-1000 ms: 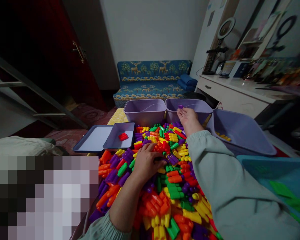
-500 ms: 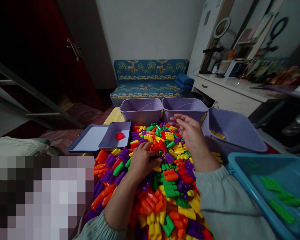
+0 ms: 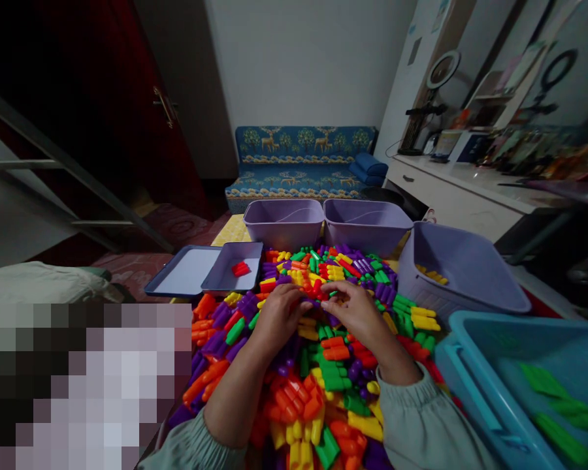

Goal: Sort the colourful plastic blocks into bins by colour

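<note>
A heap of bullet-shaped plastic building blocks in orange, purple, green and yellow spreads before me. My left hand [image 3: 283,314] is over the middle of it, its fingers curled and its thumb pointing right. Just opposite, my right hand [image 3: 357,314] has thumb and fingers pinched close together, their tips nearly meeting the left ones. A bit of purple shows between the fingertips, but what either hand holds is too covered to make out. Red-orange blocks [image 3: 316,287] lie just beyond the fingers. Closer to me sit a joined orange block cluster [image 3: 294,397] and green blocks [image 3: 334,373].
Two purple bins [image 3: 284,230] stand behind the heap; another purple bin [image 3: 463,297] at right holds yellow blocks. A blue tub [image 3: 475,385] with green blocks is at near right. At left, a shallow tray [image 3: 214,281] holds red blocks beside a flat lid [image 3: 181,274].
My right hand has come down and left from above the heap to meet my left hand, its fingers closing. The left hand stays in about the same place. The view has shifted slightly.
</note>
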`<state>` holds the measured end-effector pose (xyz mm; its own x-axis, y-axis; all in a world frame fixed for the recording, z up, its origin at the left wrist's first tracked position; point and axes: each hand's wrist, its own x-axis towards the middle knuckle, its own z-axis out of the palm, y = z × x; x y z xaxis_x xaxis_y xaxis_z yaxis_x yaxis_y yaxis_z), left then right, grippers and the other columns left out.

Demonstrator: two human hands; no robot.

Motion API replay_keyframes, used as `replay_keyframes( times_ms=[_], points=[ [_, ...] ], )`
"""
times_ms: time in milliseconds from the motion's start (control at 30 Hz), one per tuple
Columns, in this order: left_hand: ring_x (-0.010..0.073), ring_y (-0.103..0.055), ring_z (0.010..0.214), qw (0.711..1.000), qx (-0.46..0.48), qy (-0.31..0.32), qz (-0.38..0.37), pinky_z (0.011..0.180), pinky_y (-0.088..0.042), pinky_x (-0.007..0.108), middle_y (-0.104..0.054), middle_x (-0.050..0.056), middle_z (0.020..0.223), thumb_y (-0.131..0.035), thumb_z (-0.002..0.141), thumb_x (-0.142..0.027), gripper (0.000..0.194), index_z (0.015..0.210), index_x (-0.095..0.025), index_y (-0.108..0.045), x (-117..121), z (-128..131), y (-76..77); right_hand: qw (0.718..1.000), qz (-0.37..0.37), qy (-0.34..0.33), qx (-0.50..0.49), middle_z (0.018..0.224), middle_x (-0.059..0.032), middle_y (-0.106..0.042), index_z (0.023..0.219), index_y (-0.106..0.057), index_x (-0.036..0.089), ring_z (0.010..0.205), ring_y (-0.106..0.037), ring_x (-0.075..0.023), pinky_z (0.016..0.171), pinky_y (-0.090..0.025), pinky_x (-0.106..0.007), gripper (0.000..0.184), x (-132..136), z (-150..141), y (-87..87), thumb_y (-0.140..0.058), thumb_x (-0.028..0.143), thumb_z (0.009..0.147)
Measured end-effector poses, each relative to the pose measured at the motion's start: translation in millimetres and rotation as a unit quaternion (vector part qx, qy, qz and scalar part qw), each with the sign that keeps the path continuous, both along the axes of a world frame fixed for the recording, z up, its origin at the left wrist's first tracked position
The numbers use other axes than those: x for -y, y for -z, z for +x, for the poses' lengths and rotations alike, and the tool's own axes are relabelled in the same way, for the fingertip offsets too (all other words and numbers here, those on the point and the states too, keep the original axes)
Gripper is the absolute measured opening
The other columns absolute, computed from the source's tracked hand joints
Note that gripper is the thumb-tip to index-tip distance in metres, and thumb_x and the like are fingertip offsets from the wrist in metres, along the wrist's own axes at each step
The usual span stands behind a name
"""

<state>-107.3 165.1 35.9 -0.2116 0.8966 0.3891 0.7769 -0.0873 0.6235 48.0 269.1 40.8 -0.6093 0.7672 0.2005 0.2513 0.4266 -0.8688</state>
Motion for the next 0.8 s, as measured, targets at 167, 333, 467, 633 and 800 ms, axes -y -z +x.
replay_keyframes(
  times_ms=[167,333,467,633,800],
  points=[
    [0.0225,-0.063,0.093,0.999,0.035,-0.014,0.003,0.084,-0.049,0.034,-0.07,0.009,0.095,-0.053,0.093,-0.034,0.023,0.094,-0.016,-0.067,1.2,-0.3,0.9,0.991,0.109,-0.012,0.072,0.13,-0.0075,-0.055,0.125,-0.061,0.024,0.079,-0.063,-0.0125,0.082,-0.054,-0.031,0.061,9.1,-3.7,9.7,-0.058,0.002,0.069],
    [0.02,-0.062,0.082,0.997,0.061,-0.034,-0.016,0.073,-0.046,0.029,-0.067,0.007,0.088,-0.044,0.097,-0.04,0.03,0.095,-0.016,-0.062,3.1,1.2,1.1,0.972,0.183,-0.023,0.148,0.137,-0.0061,-0.052,0.133,-0.056,0.026,0.098,-0.063,-0.0173,0.092,-0.05,-0.033,0.069,13.7,-4.6,7.8,-0.055,0.0,0.07],
    [0.0172,-0.06,0.077,0.995,0.093,-0.041,-0.011,0.07,-0.044,0.027,-0.065,0.003,0.082,-0.04,0.098,-0.038,0.028,0.091,-0.018,-0.059,4.0,3.0,-2.4,0.98,0.171,0.022,0.102,0.118,-0.0066,-0.064,0.114,-0.067,0.021,0.102,-0.063,-0.0201,0.087,-0.051,-0.032,0.041,13.5,-5.7,5.0,-0.051,0.007,0.079],
    [0.0149,-0.058,0.073,0.989,0.126,-0.069,0.019,0.068,-0.042,0.025,-0.063,0.001,0.079,-0.039,0.098,-0.035,0.026,0.09,-0.018,-0.058,5.4,3.1,-5.5,0.996,0.059,0.061,-0.01,0.091,-0.0058,-0.071,0.108,-0.068,0.018,0.071,-0.064,-0.0168,0.063,-0.05,-0.027,0.027,10.3,-6.6,8.4,-0.052,0.026,0.087],
    [0.0147,-0.057,0.072,0.987,0.135,-0.081,0.025,0.067,-0.041,0.024,-0.061,0.0,0.076,-0.04,0.097,-0.036,0.027,0.088,-0.017,-0.058,6.1,2.2,-4.4,0.997,-0.021,0.059,-0.038,0.062,-0.0001,-0.063,0.104,-0.069,0.018,0.047,-0.051,-0.0134,0.044,-0.039,-0.024,0.03,6.6,-6.6,15.6,-0.054,0.037,0.086]
  ],
)
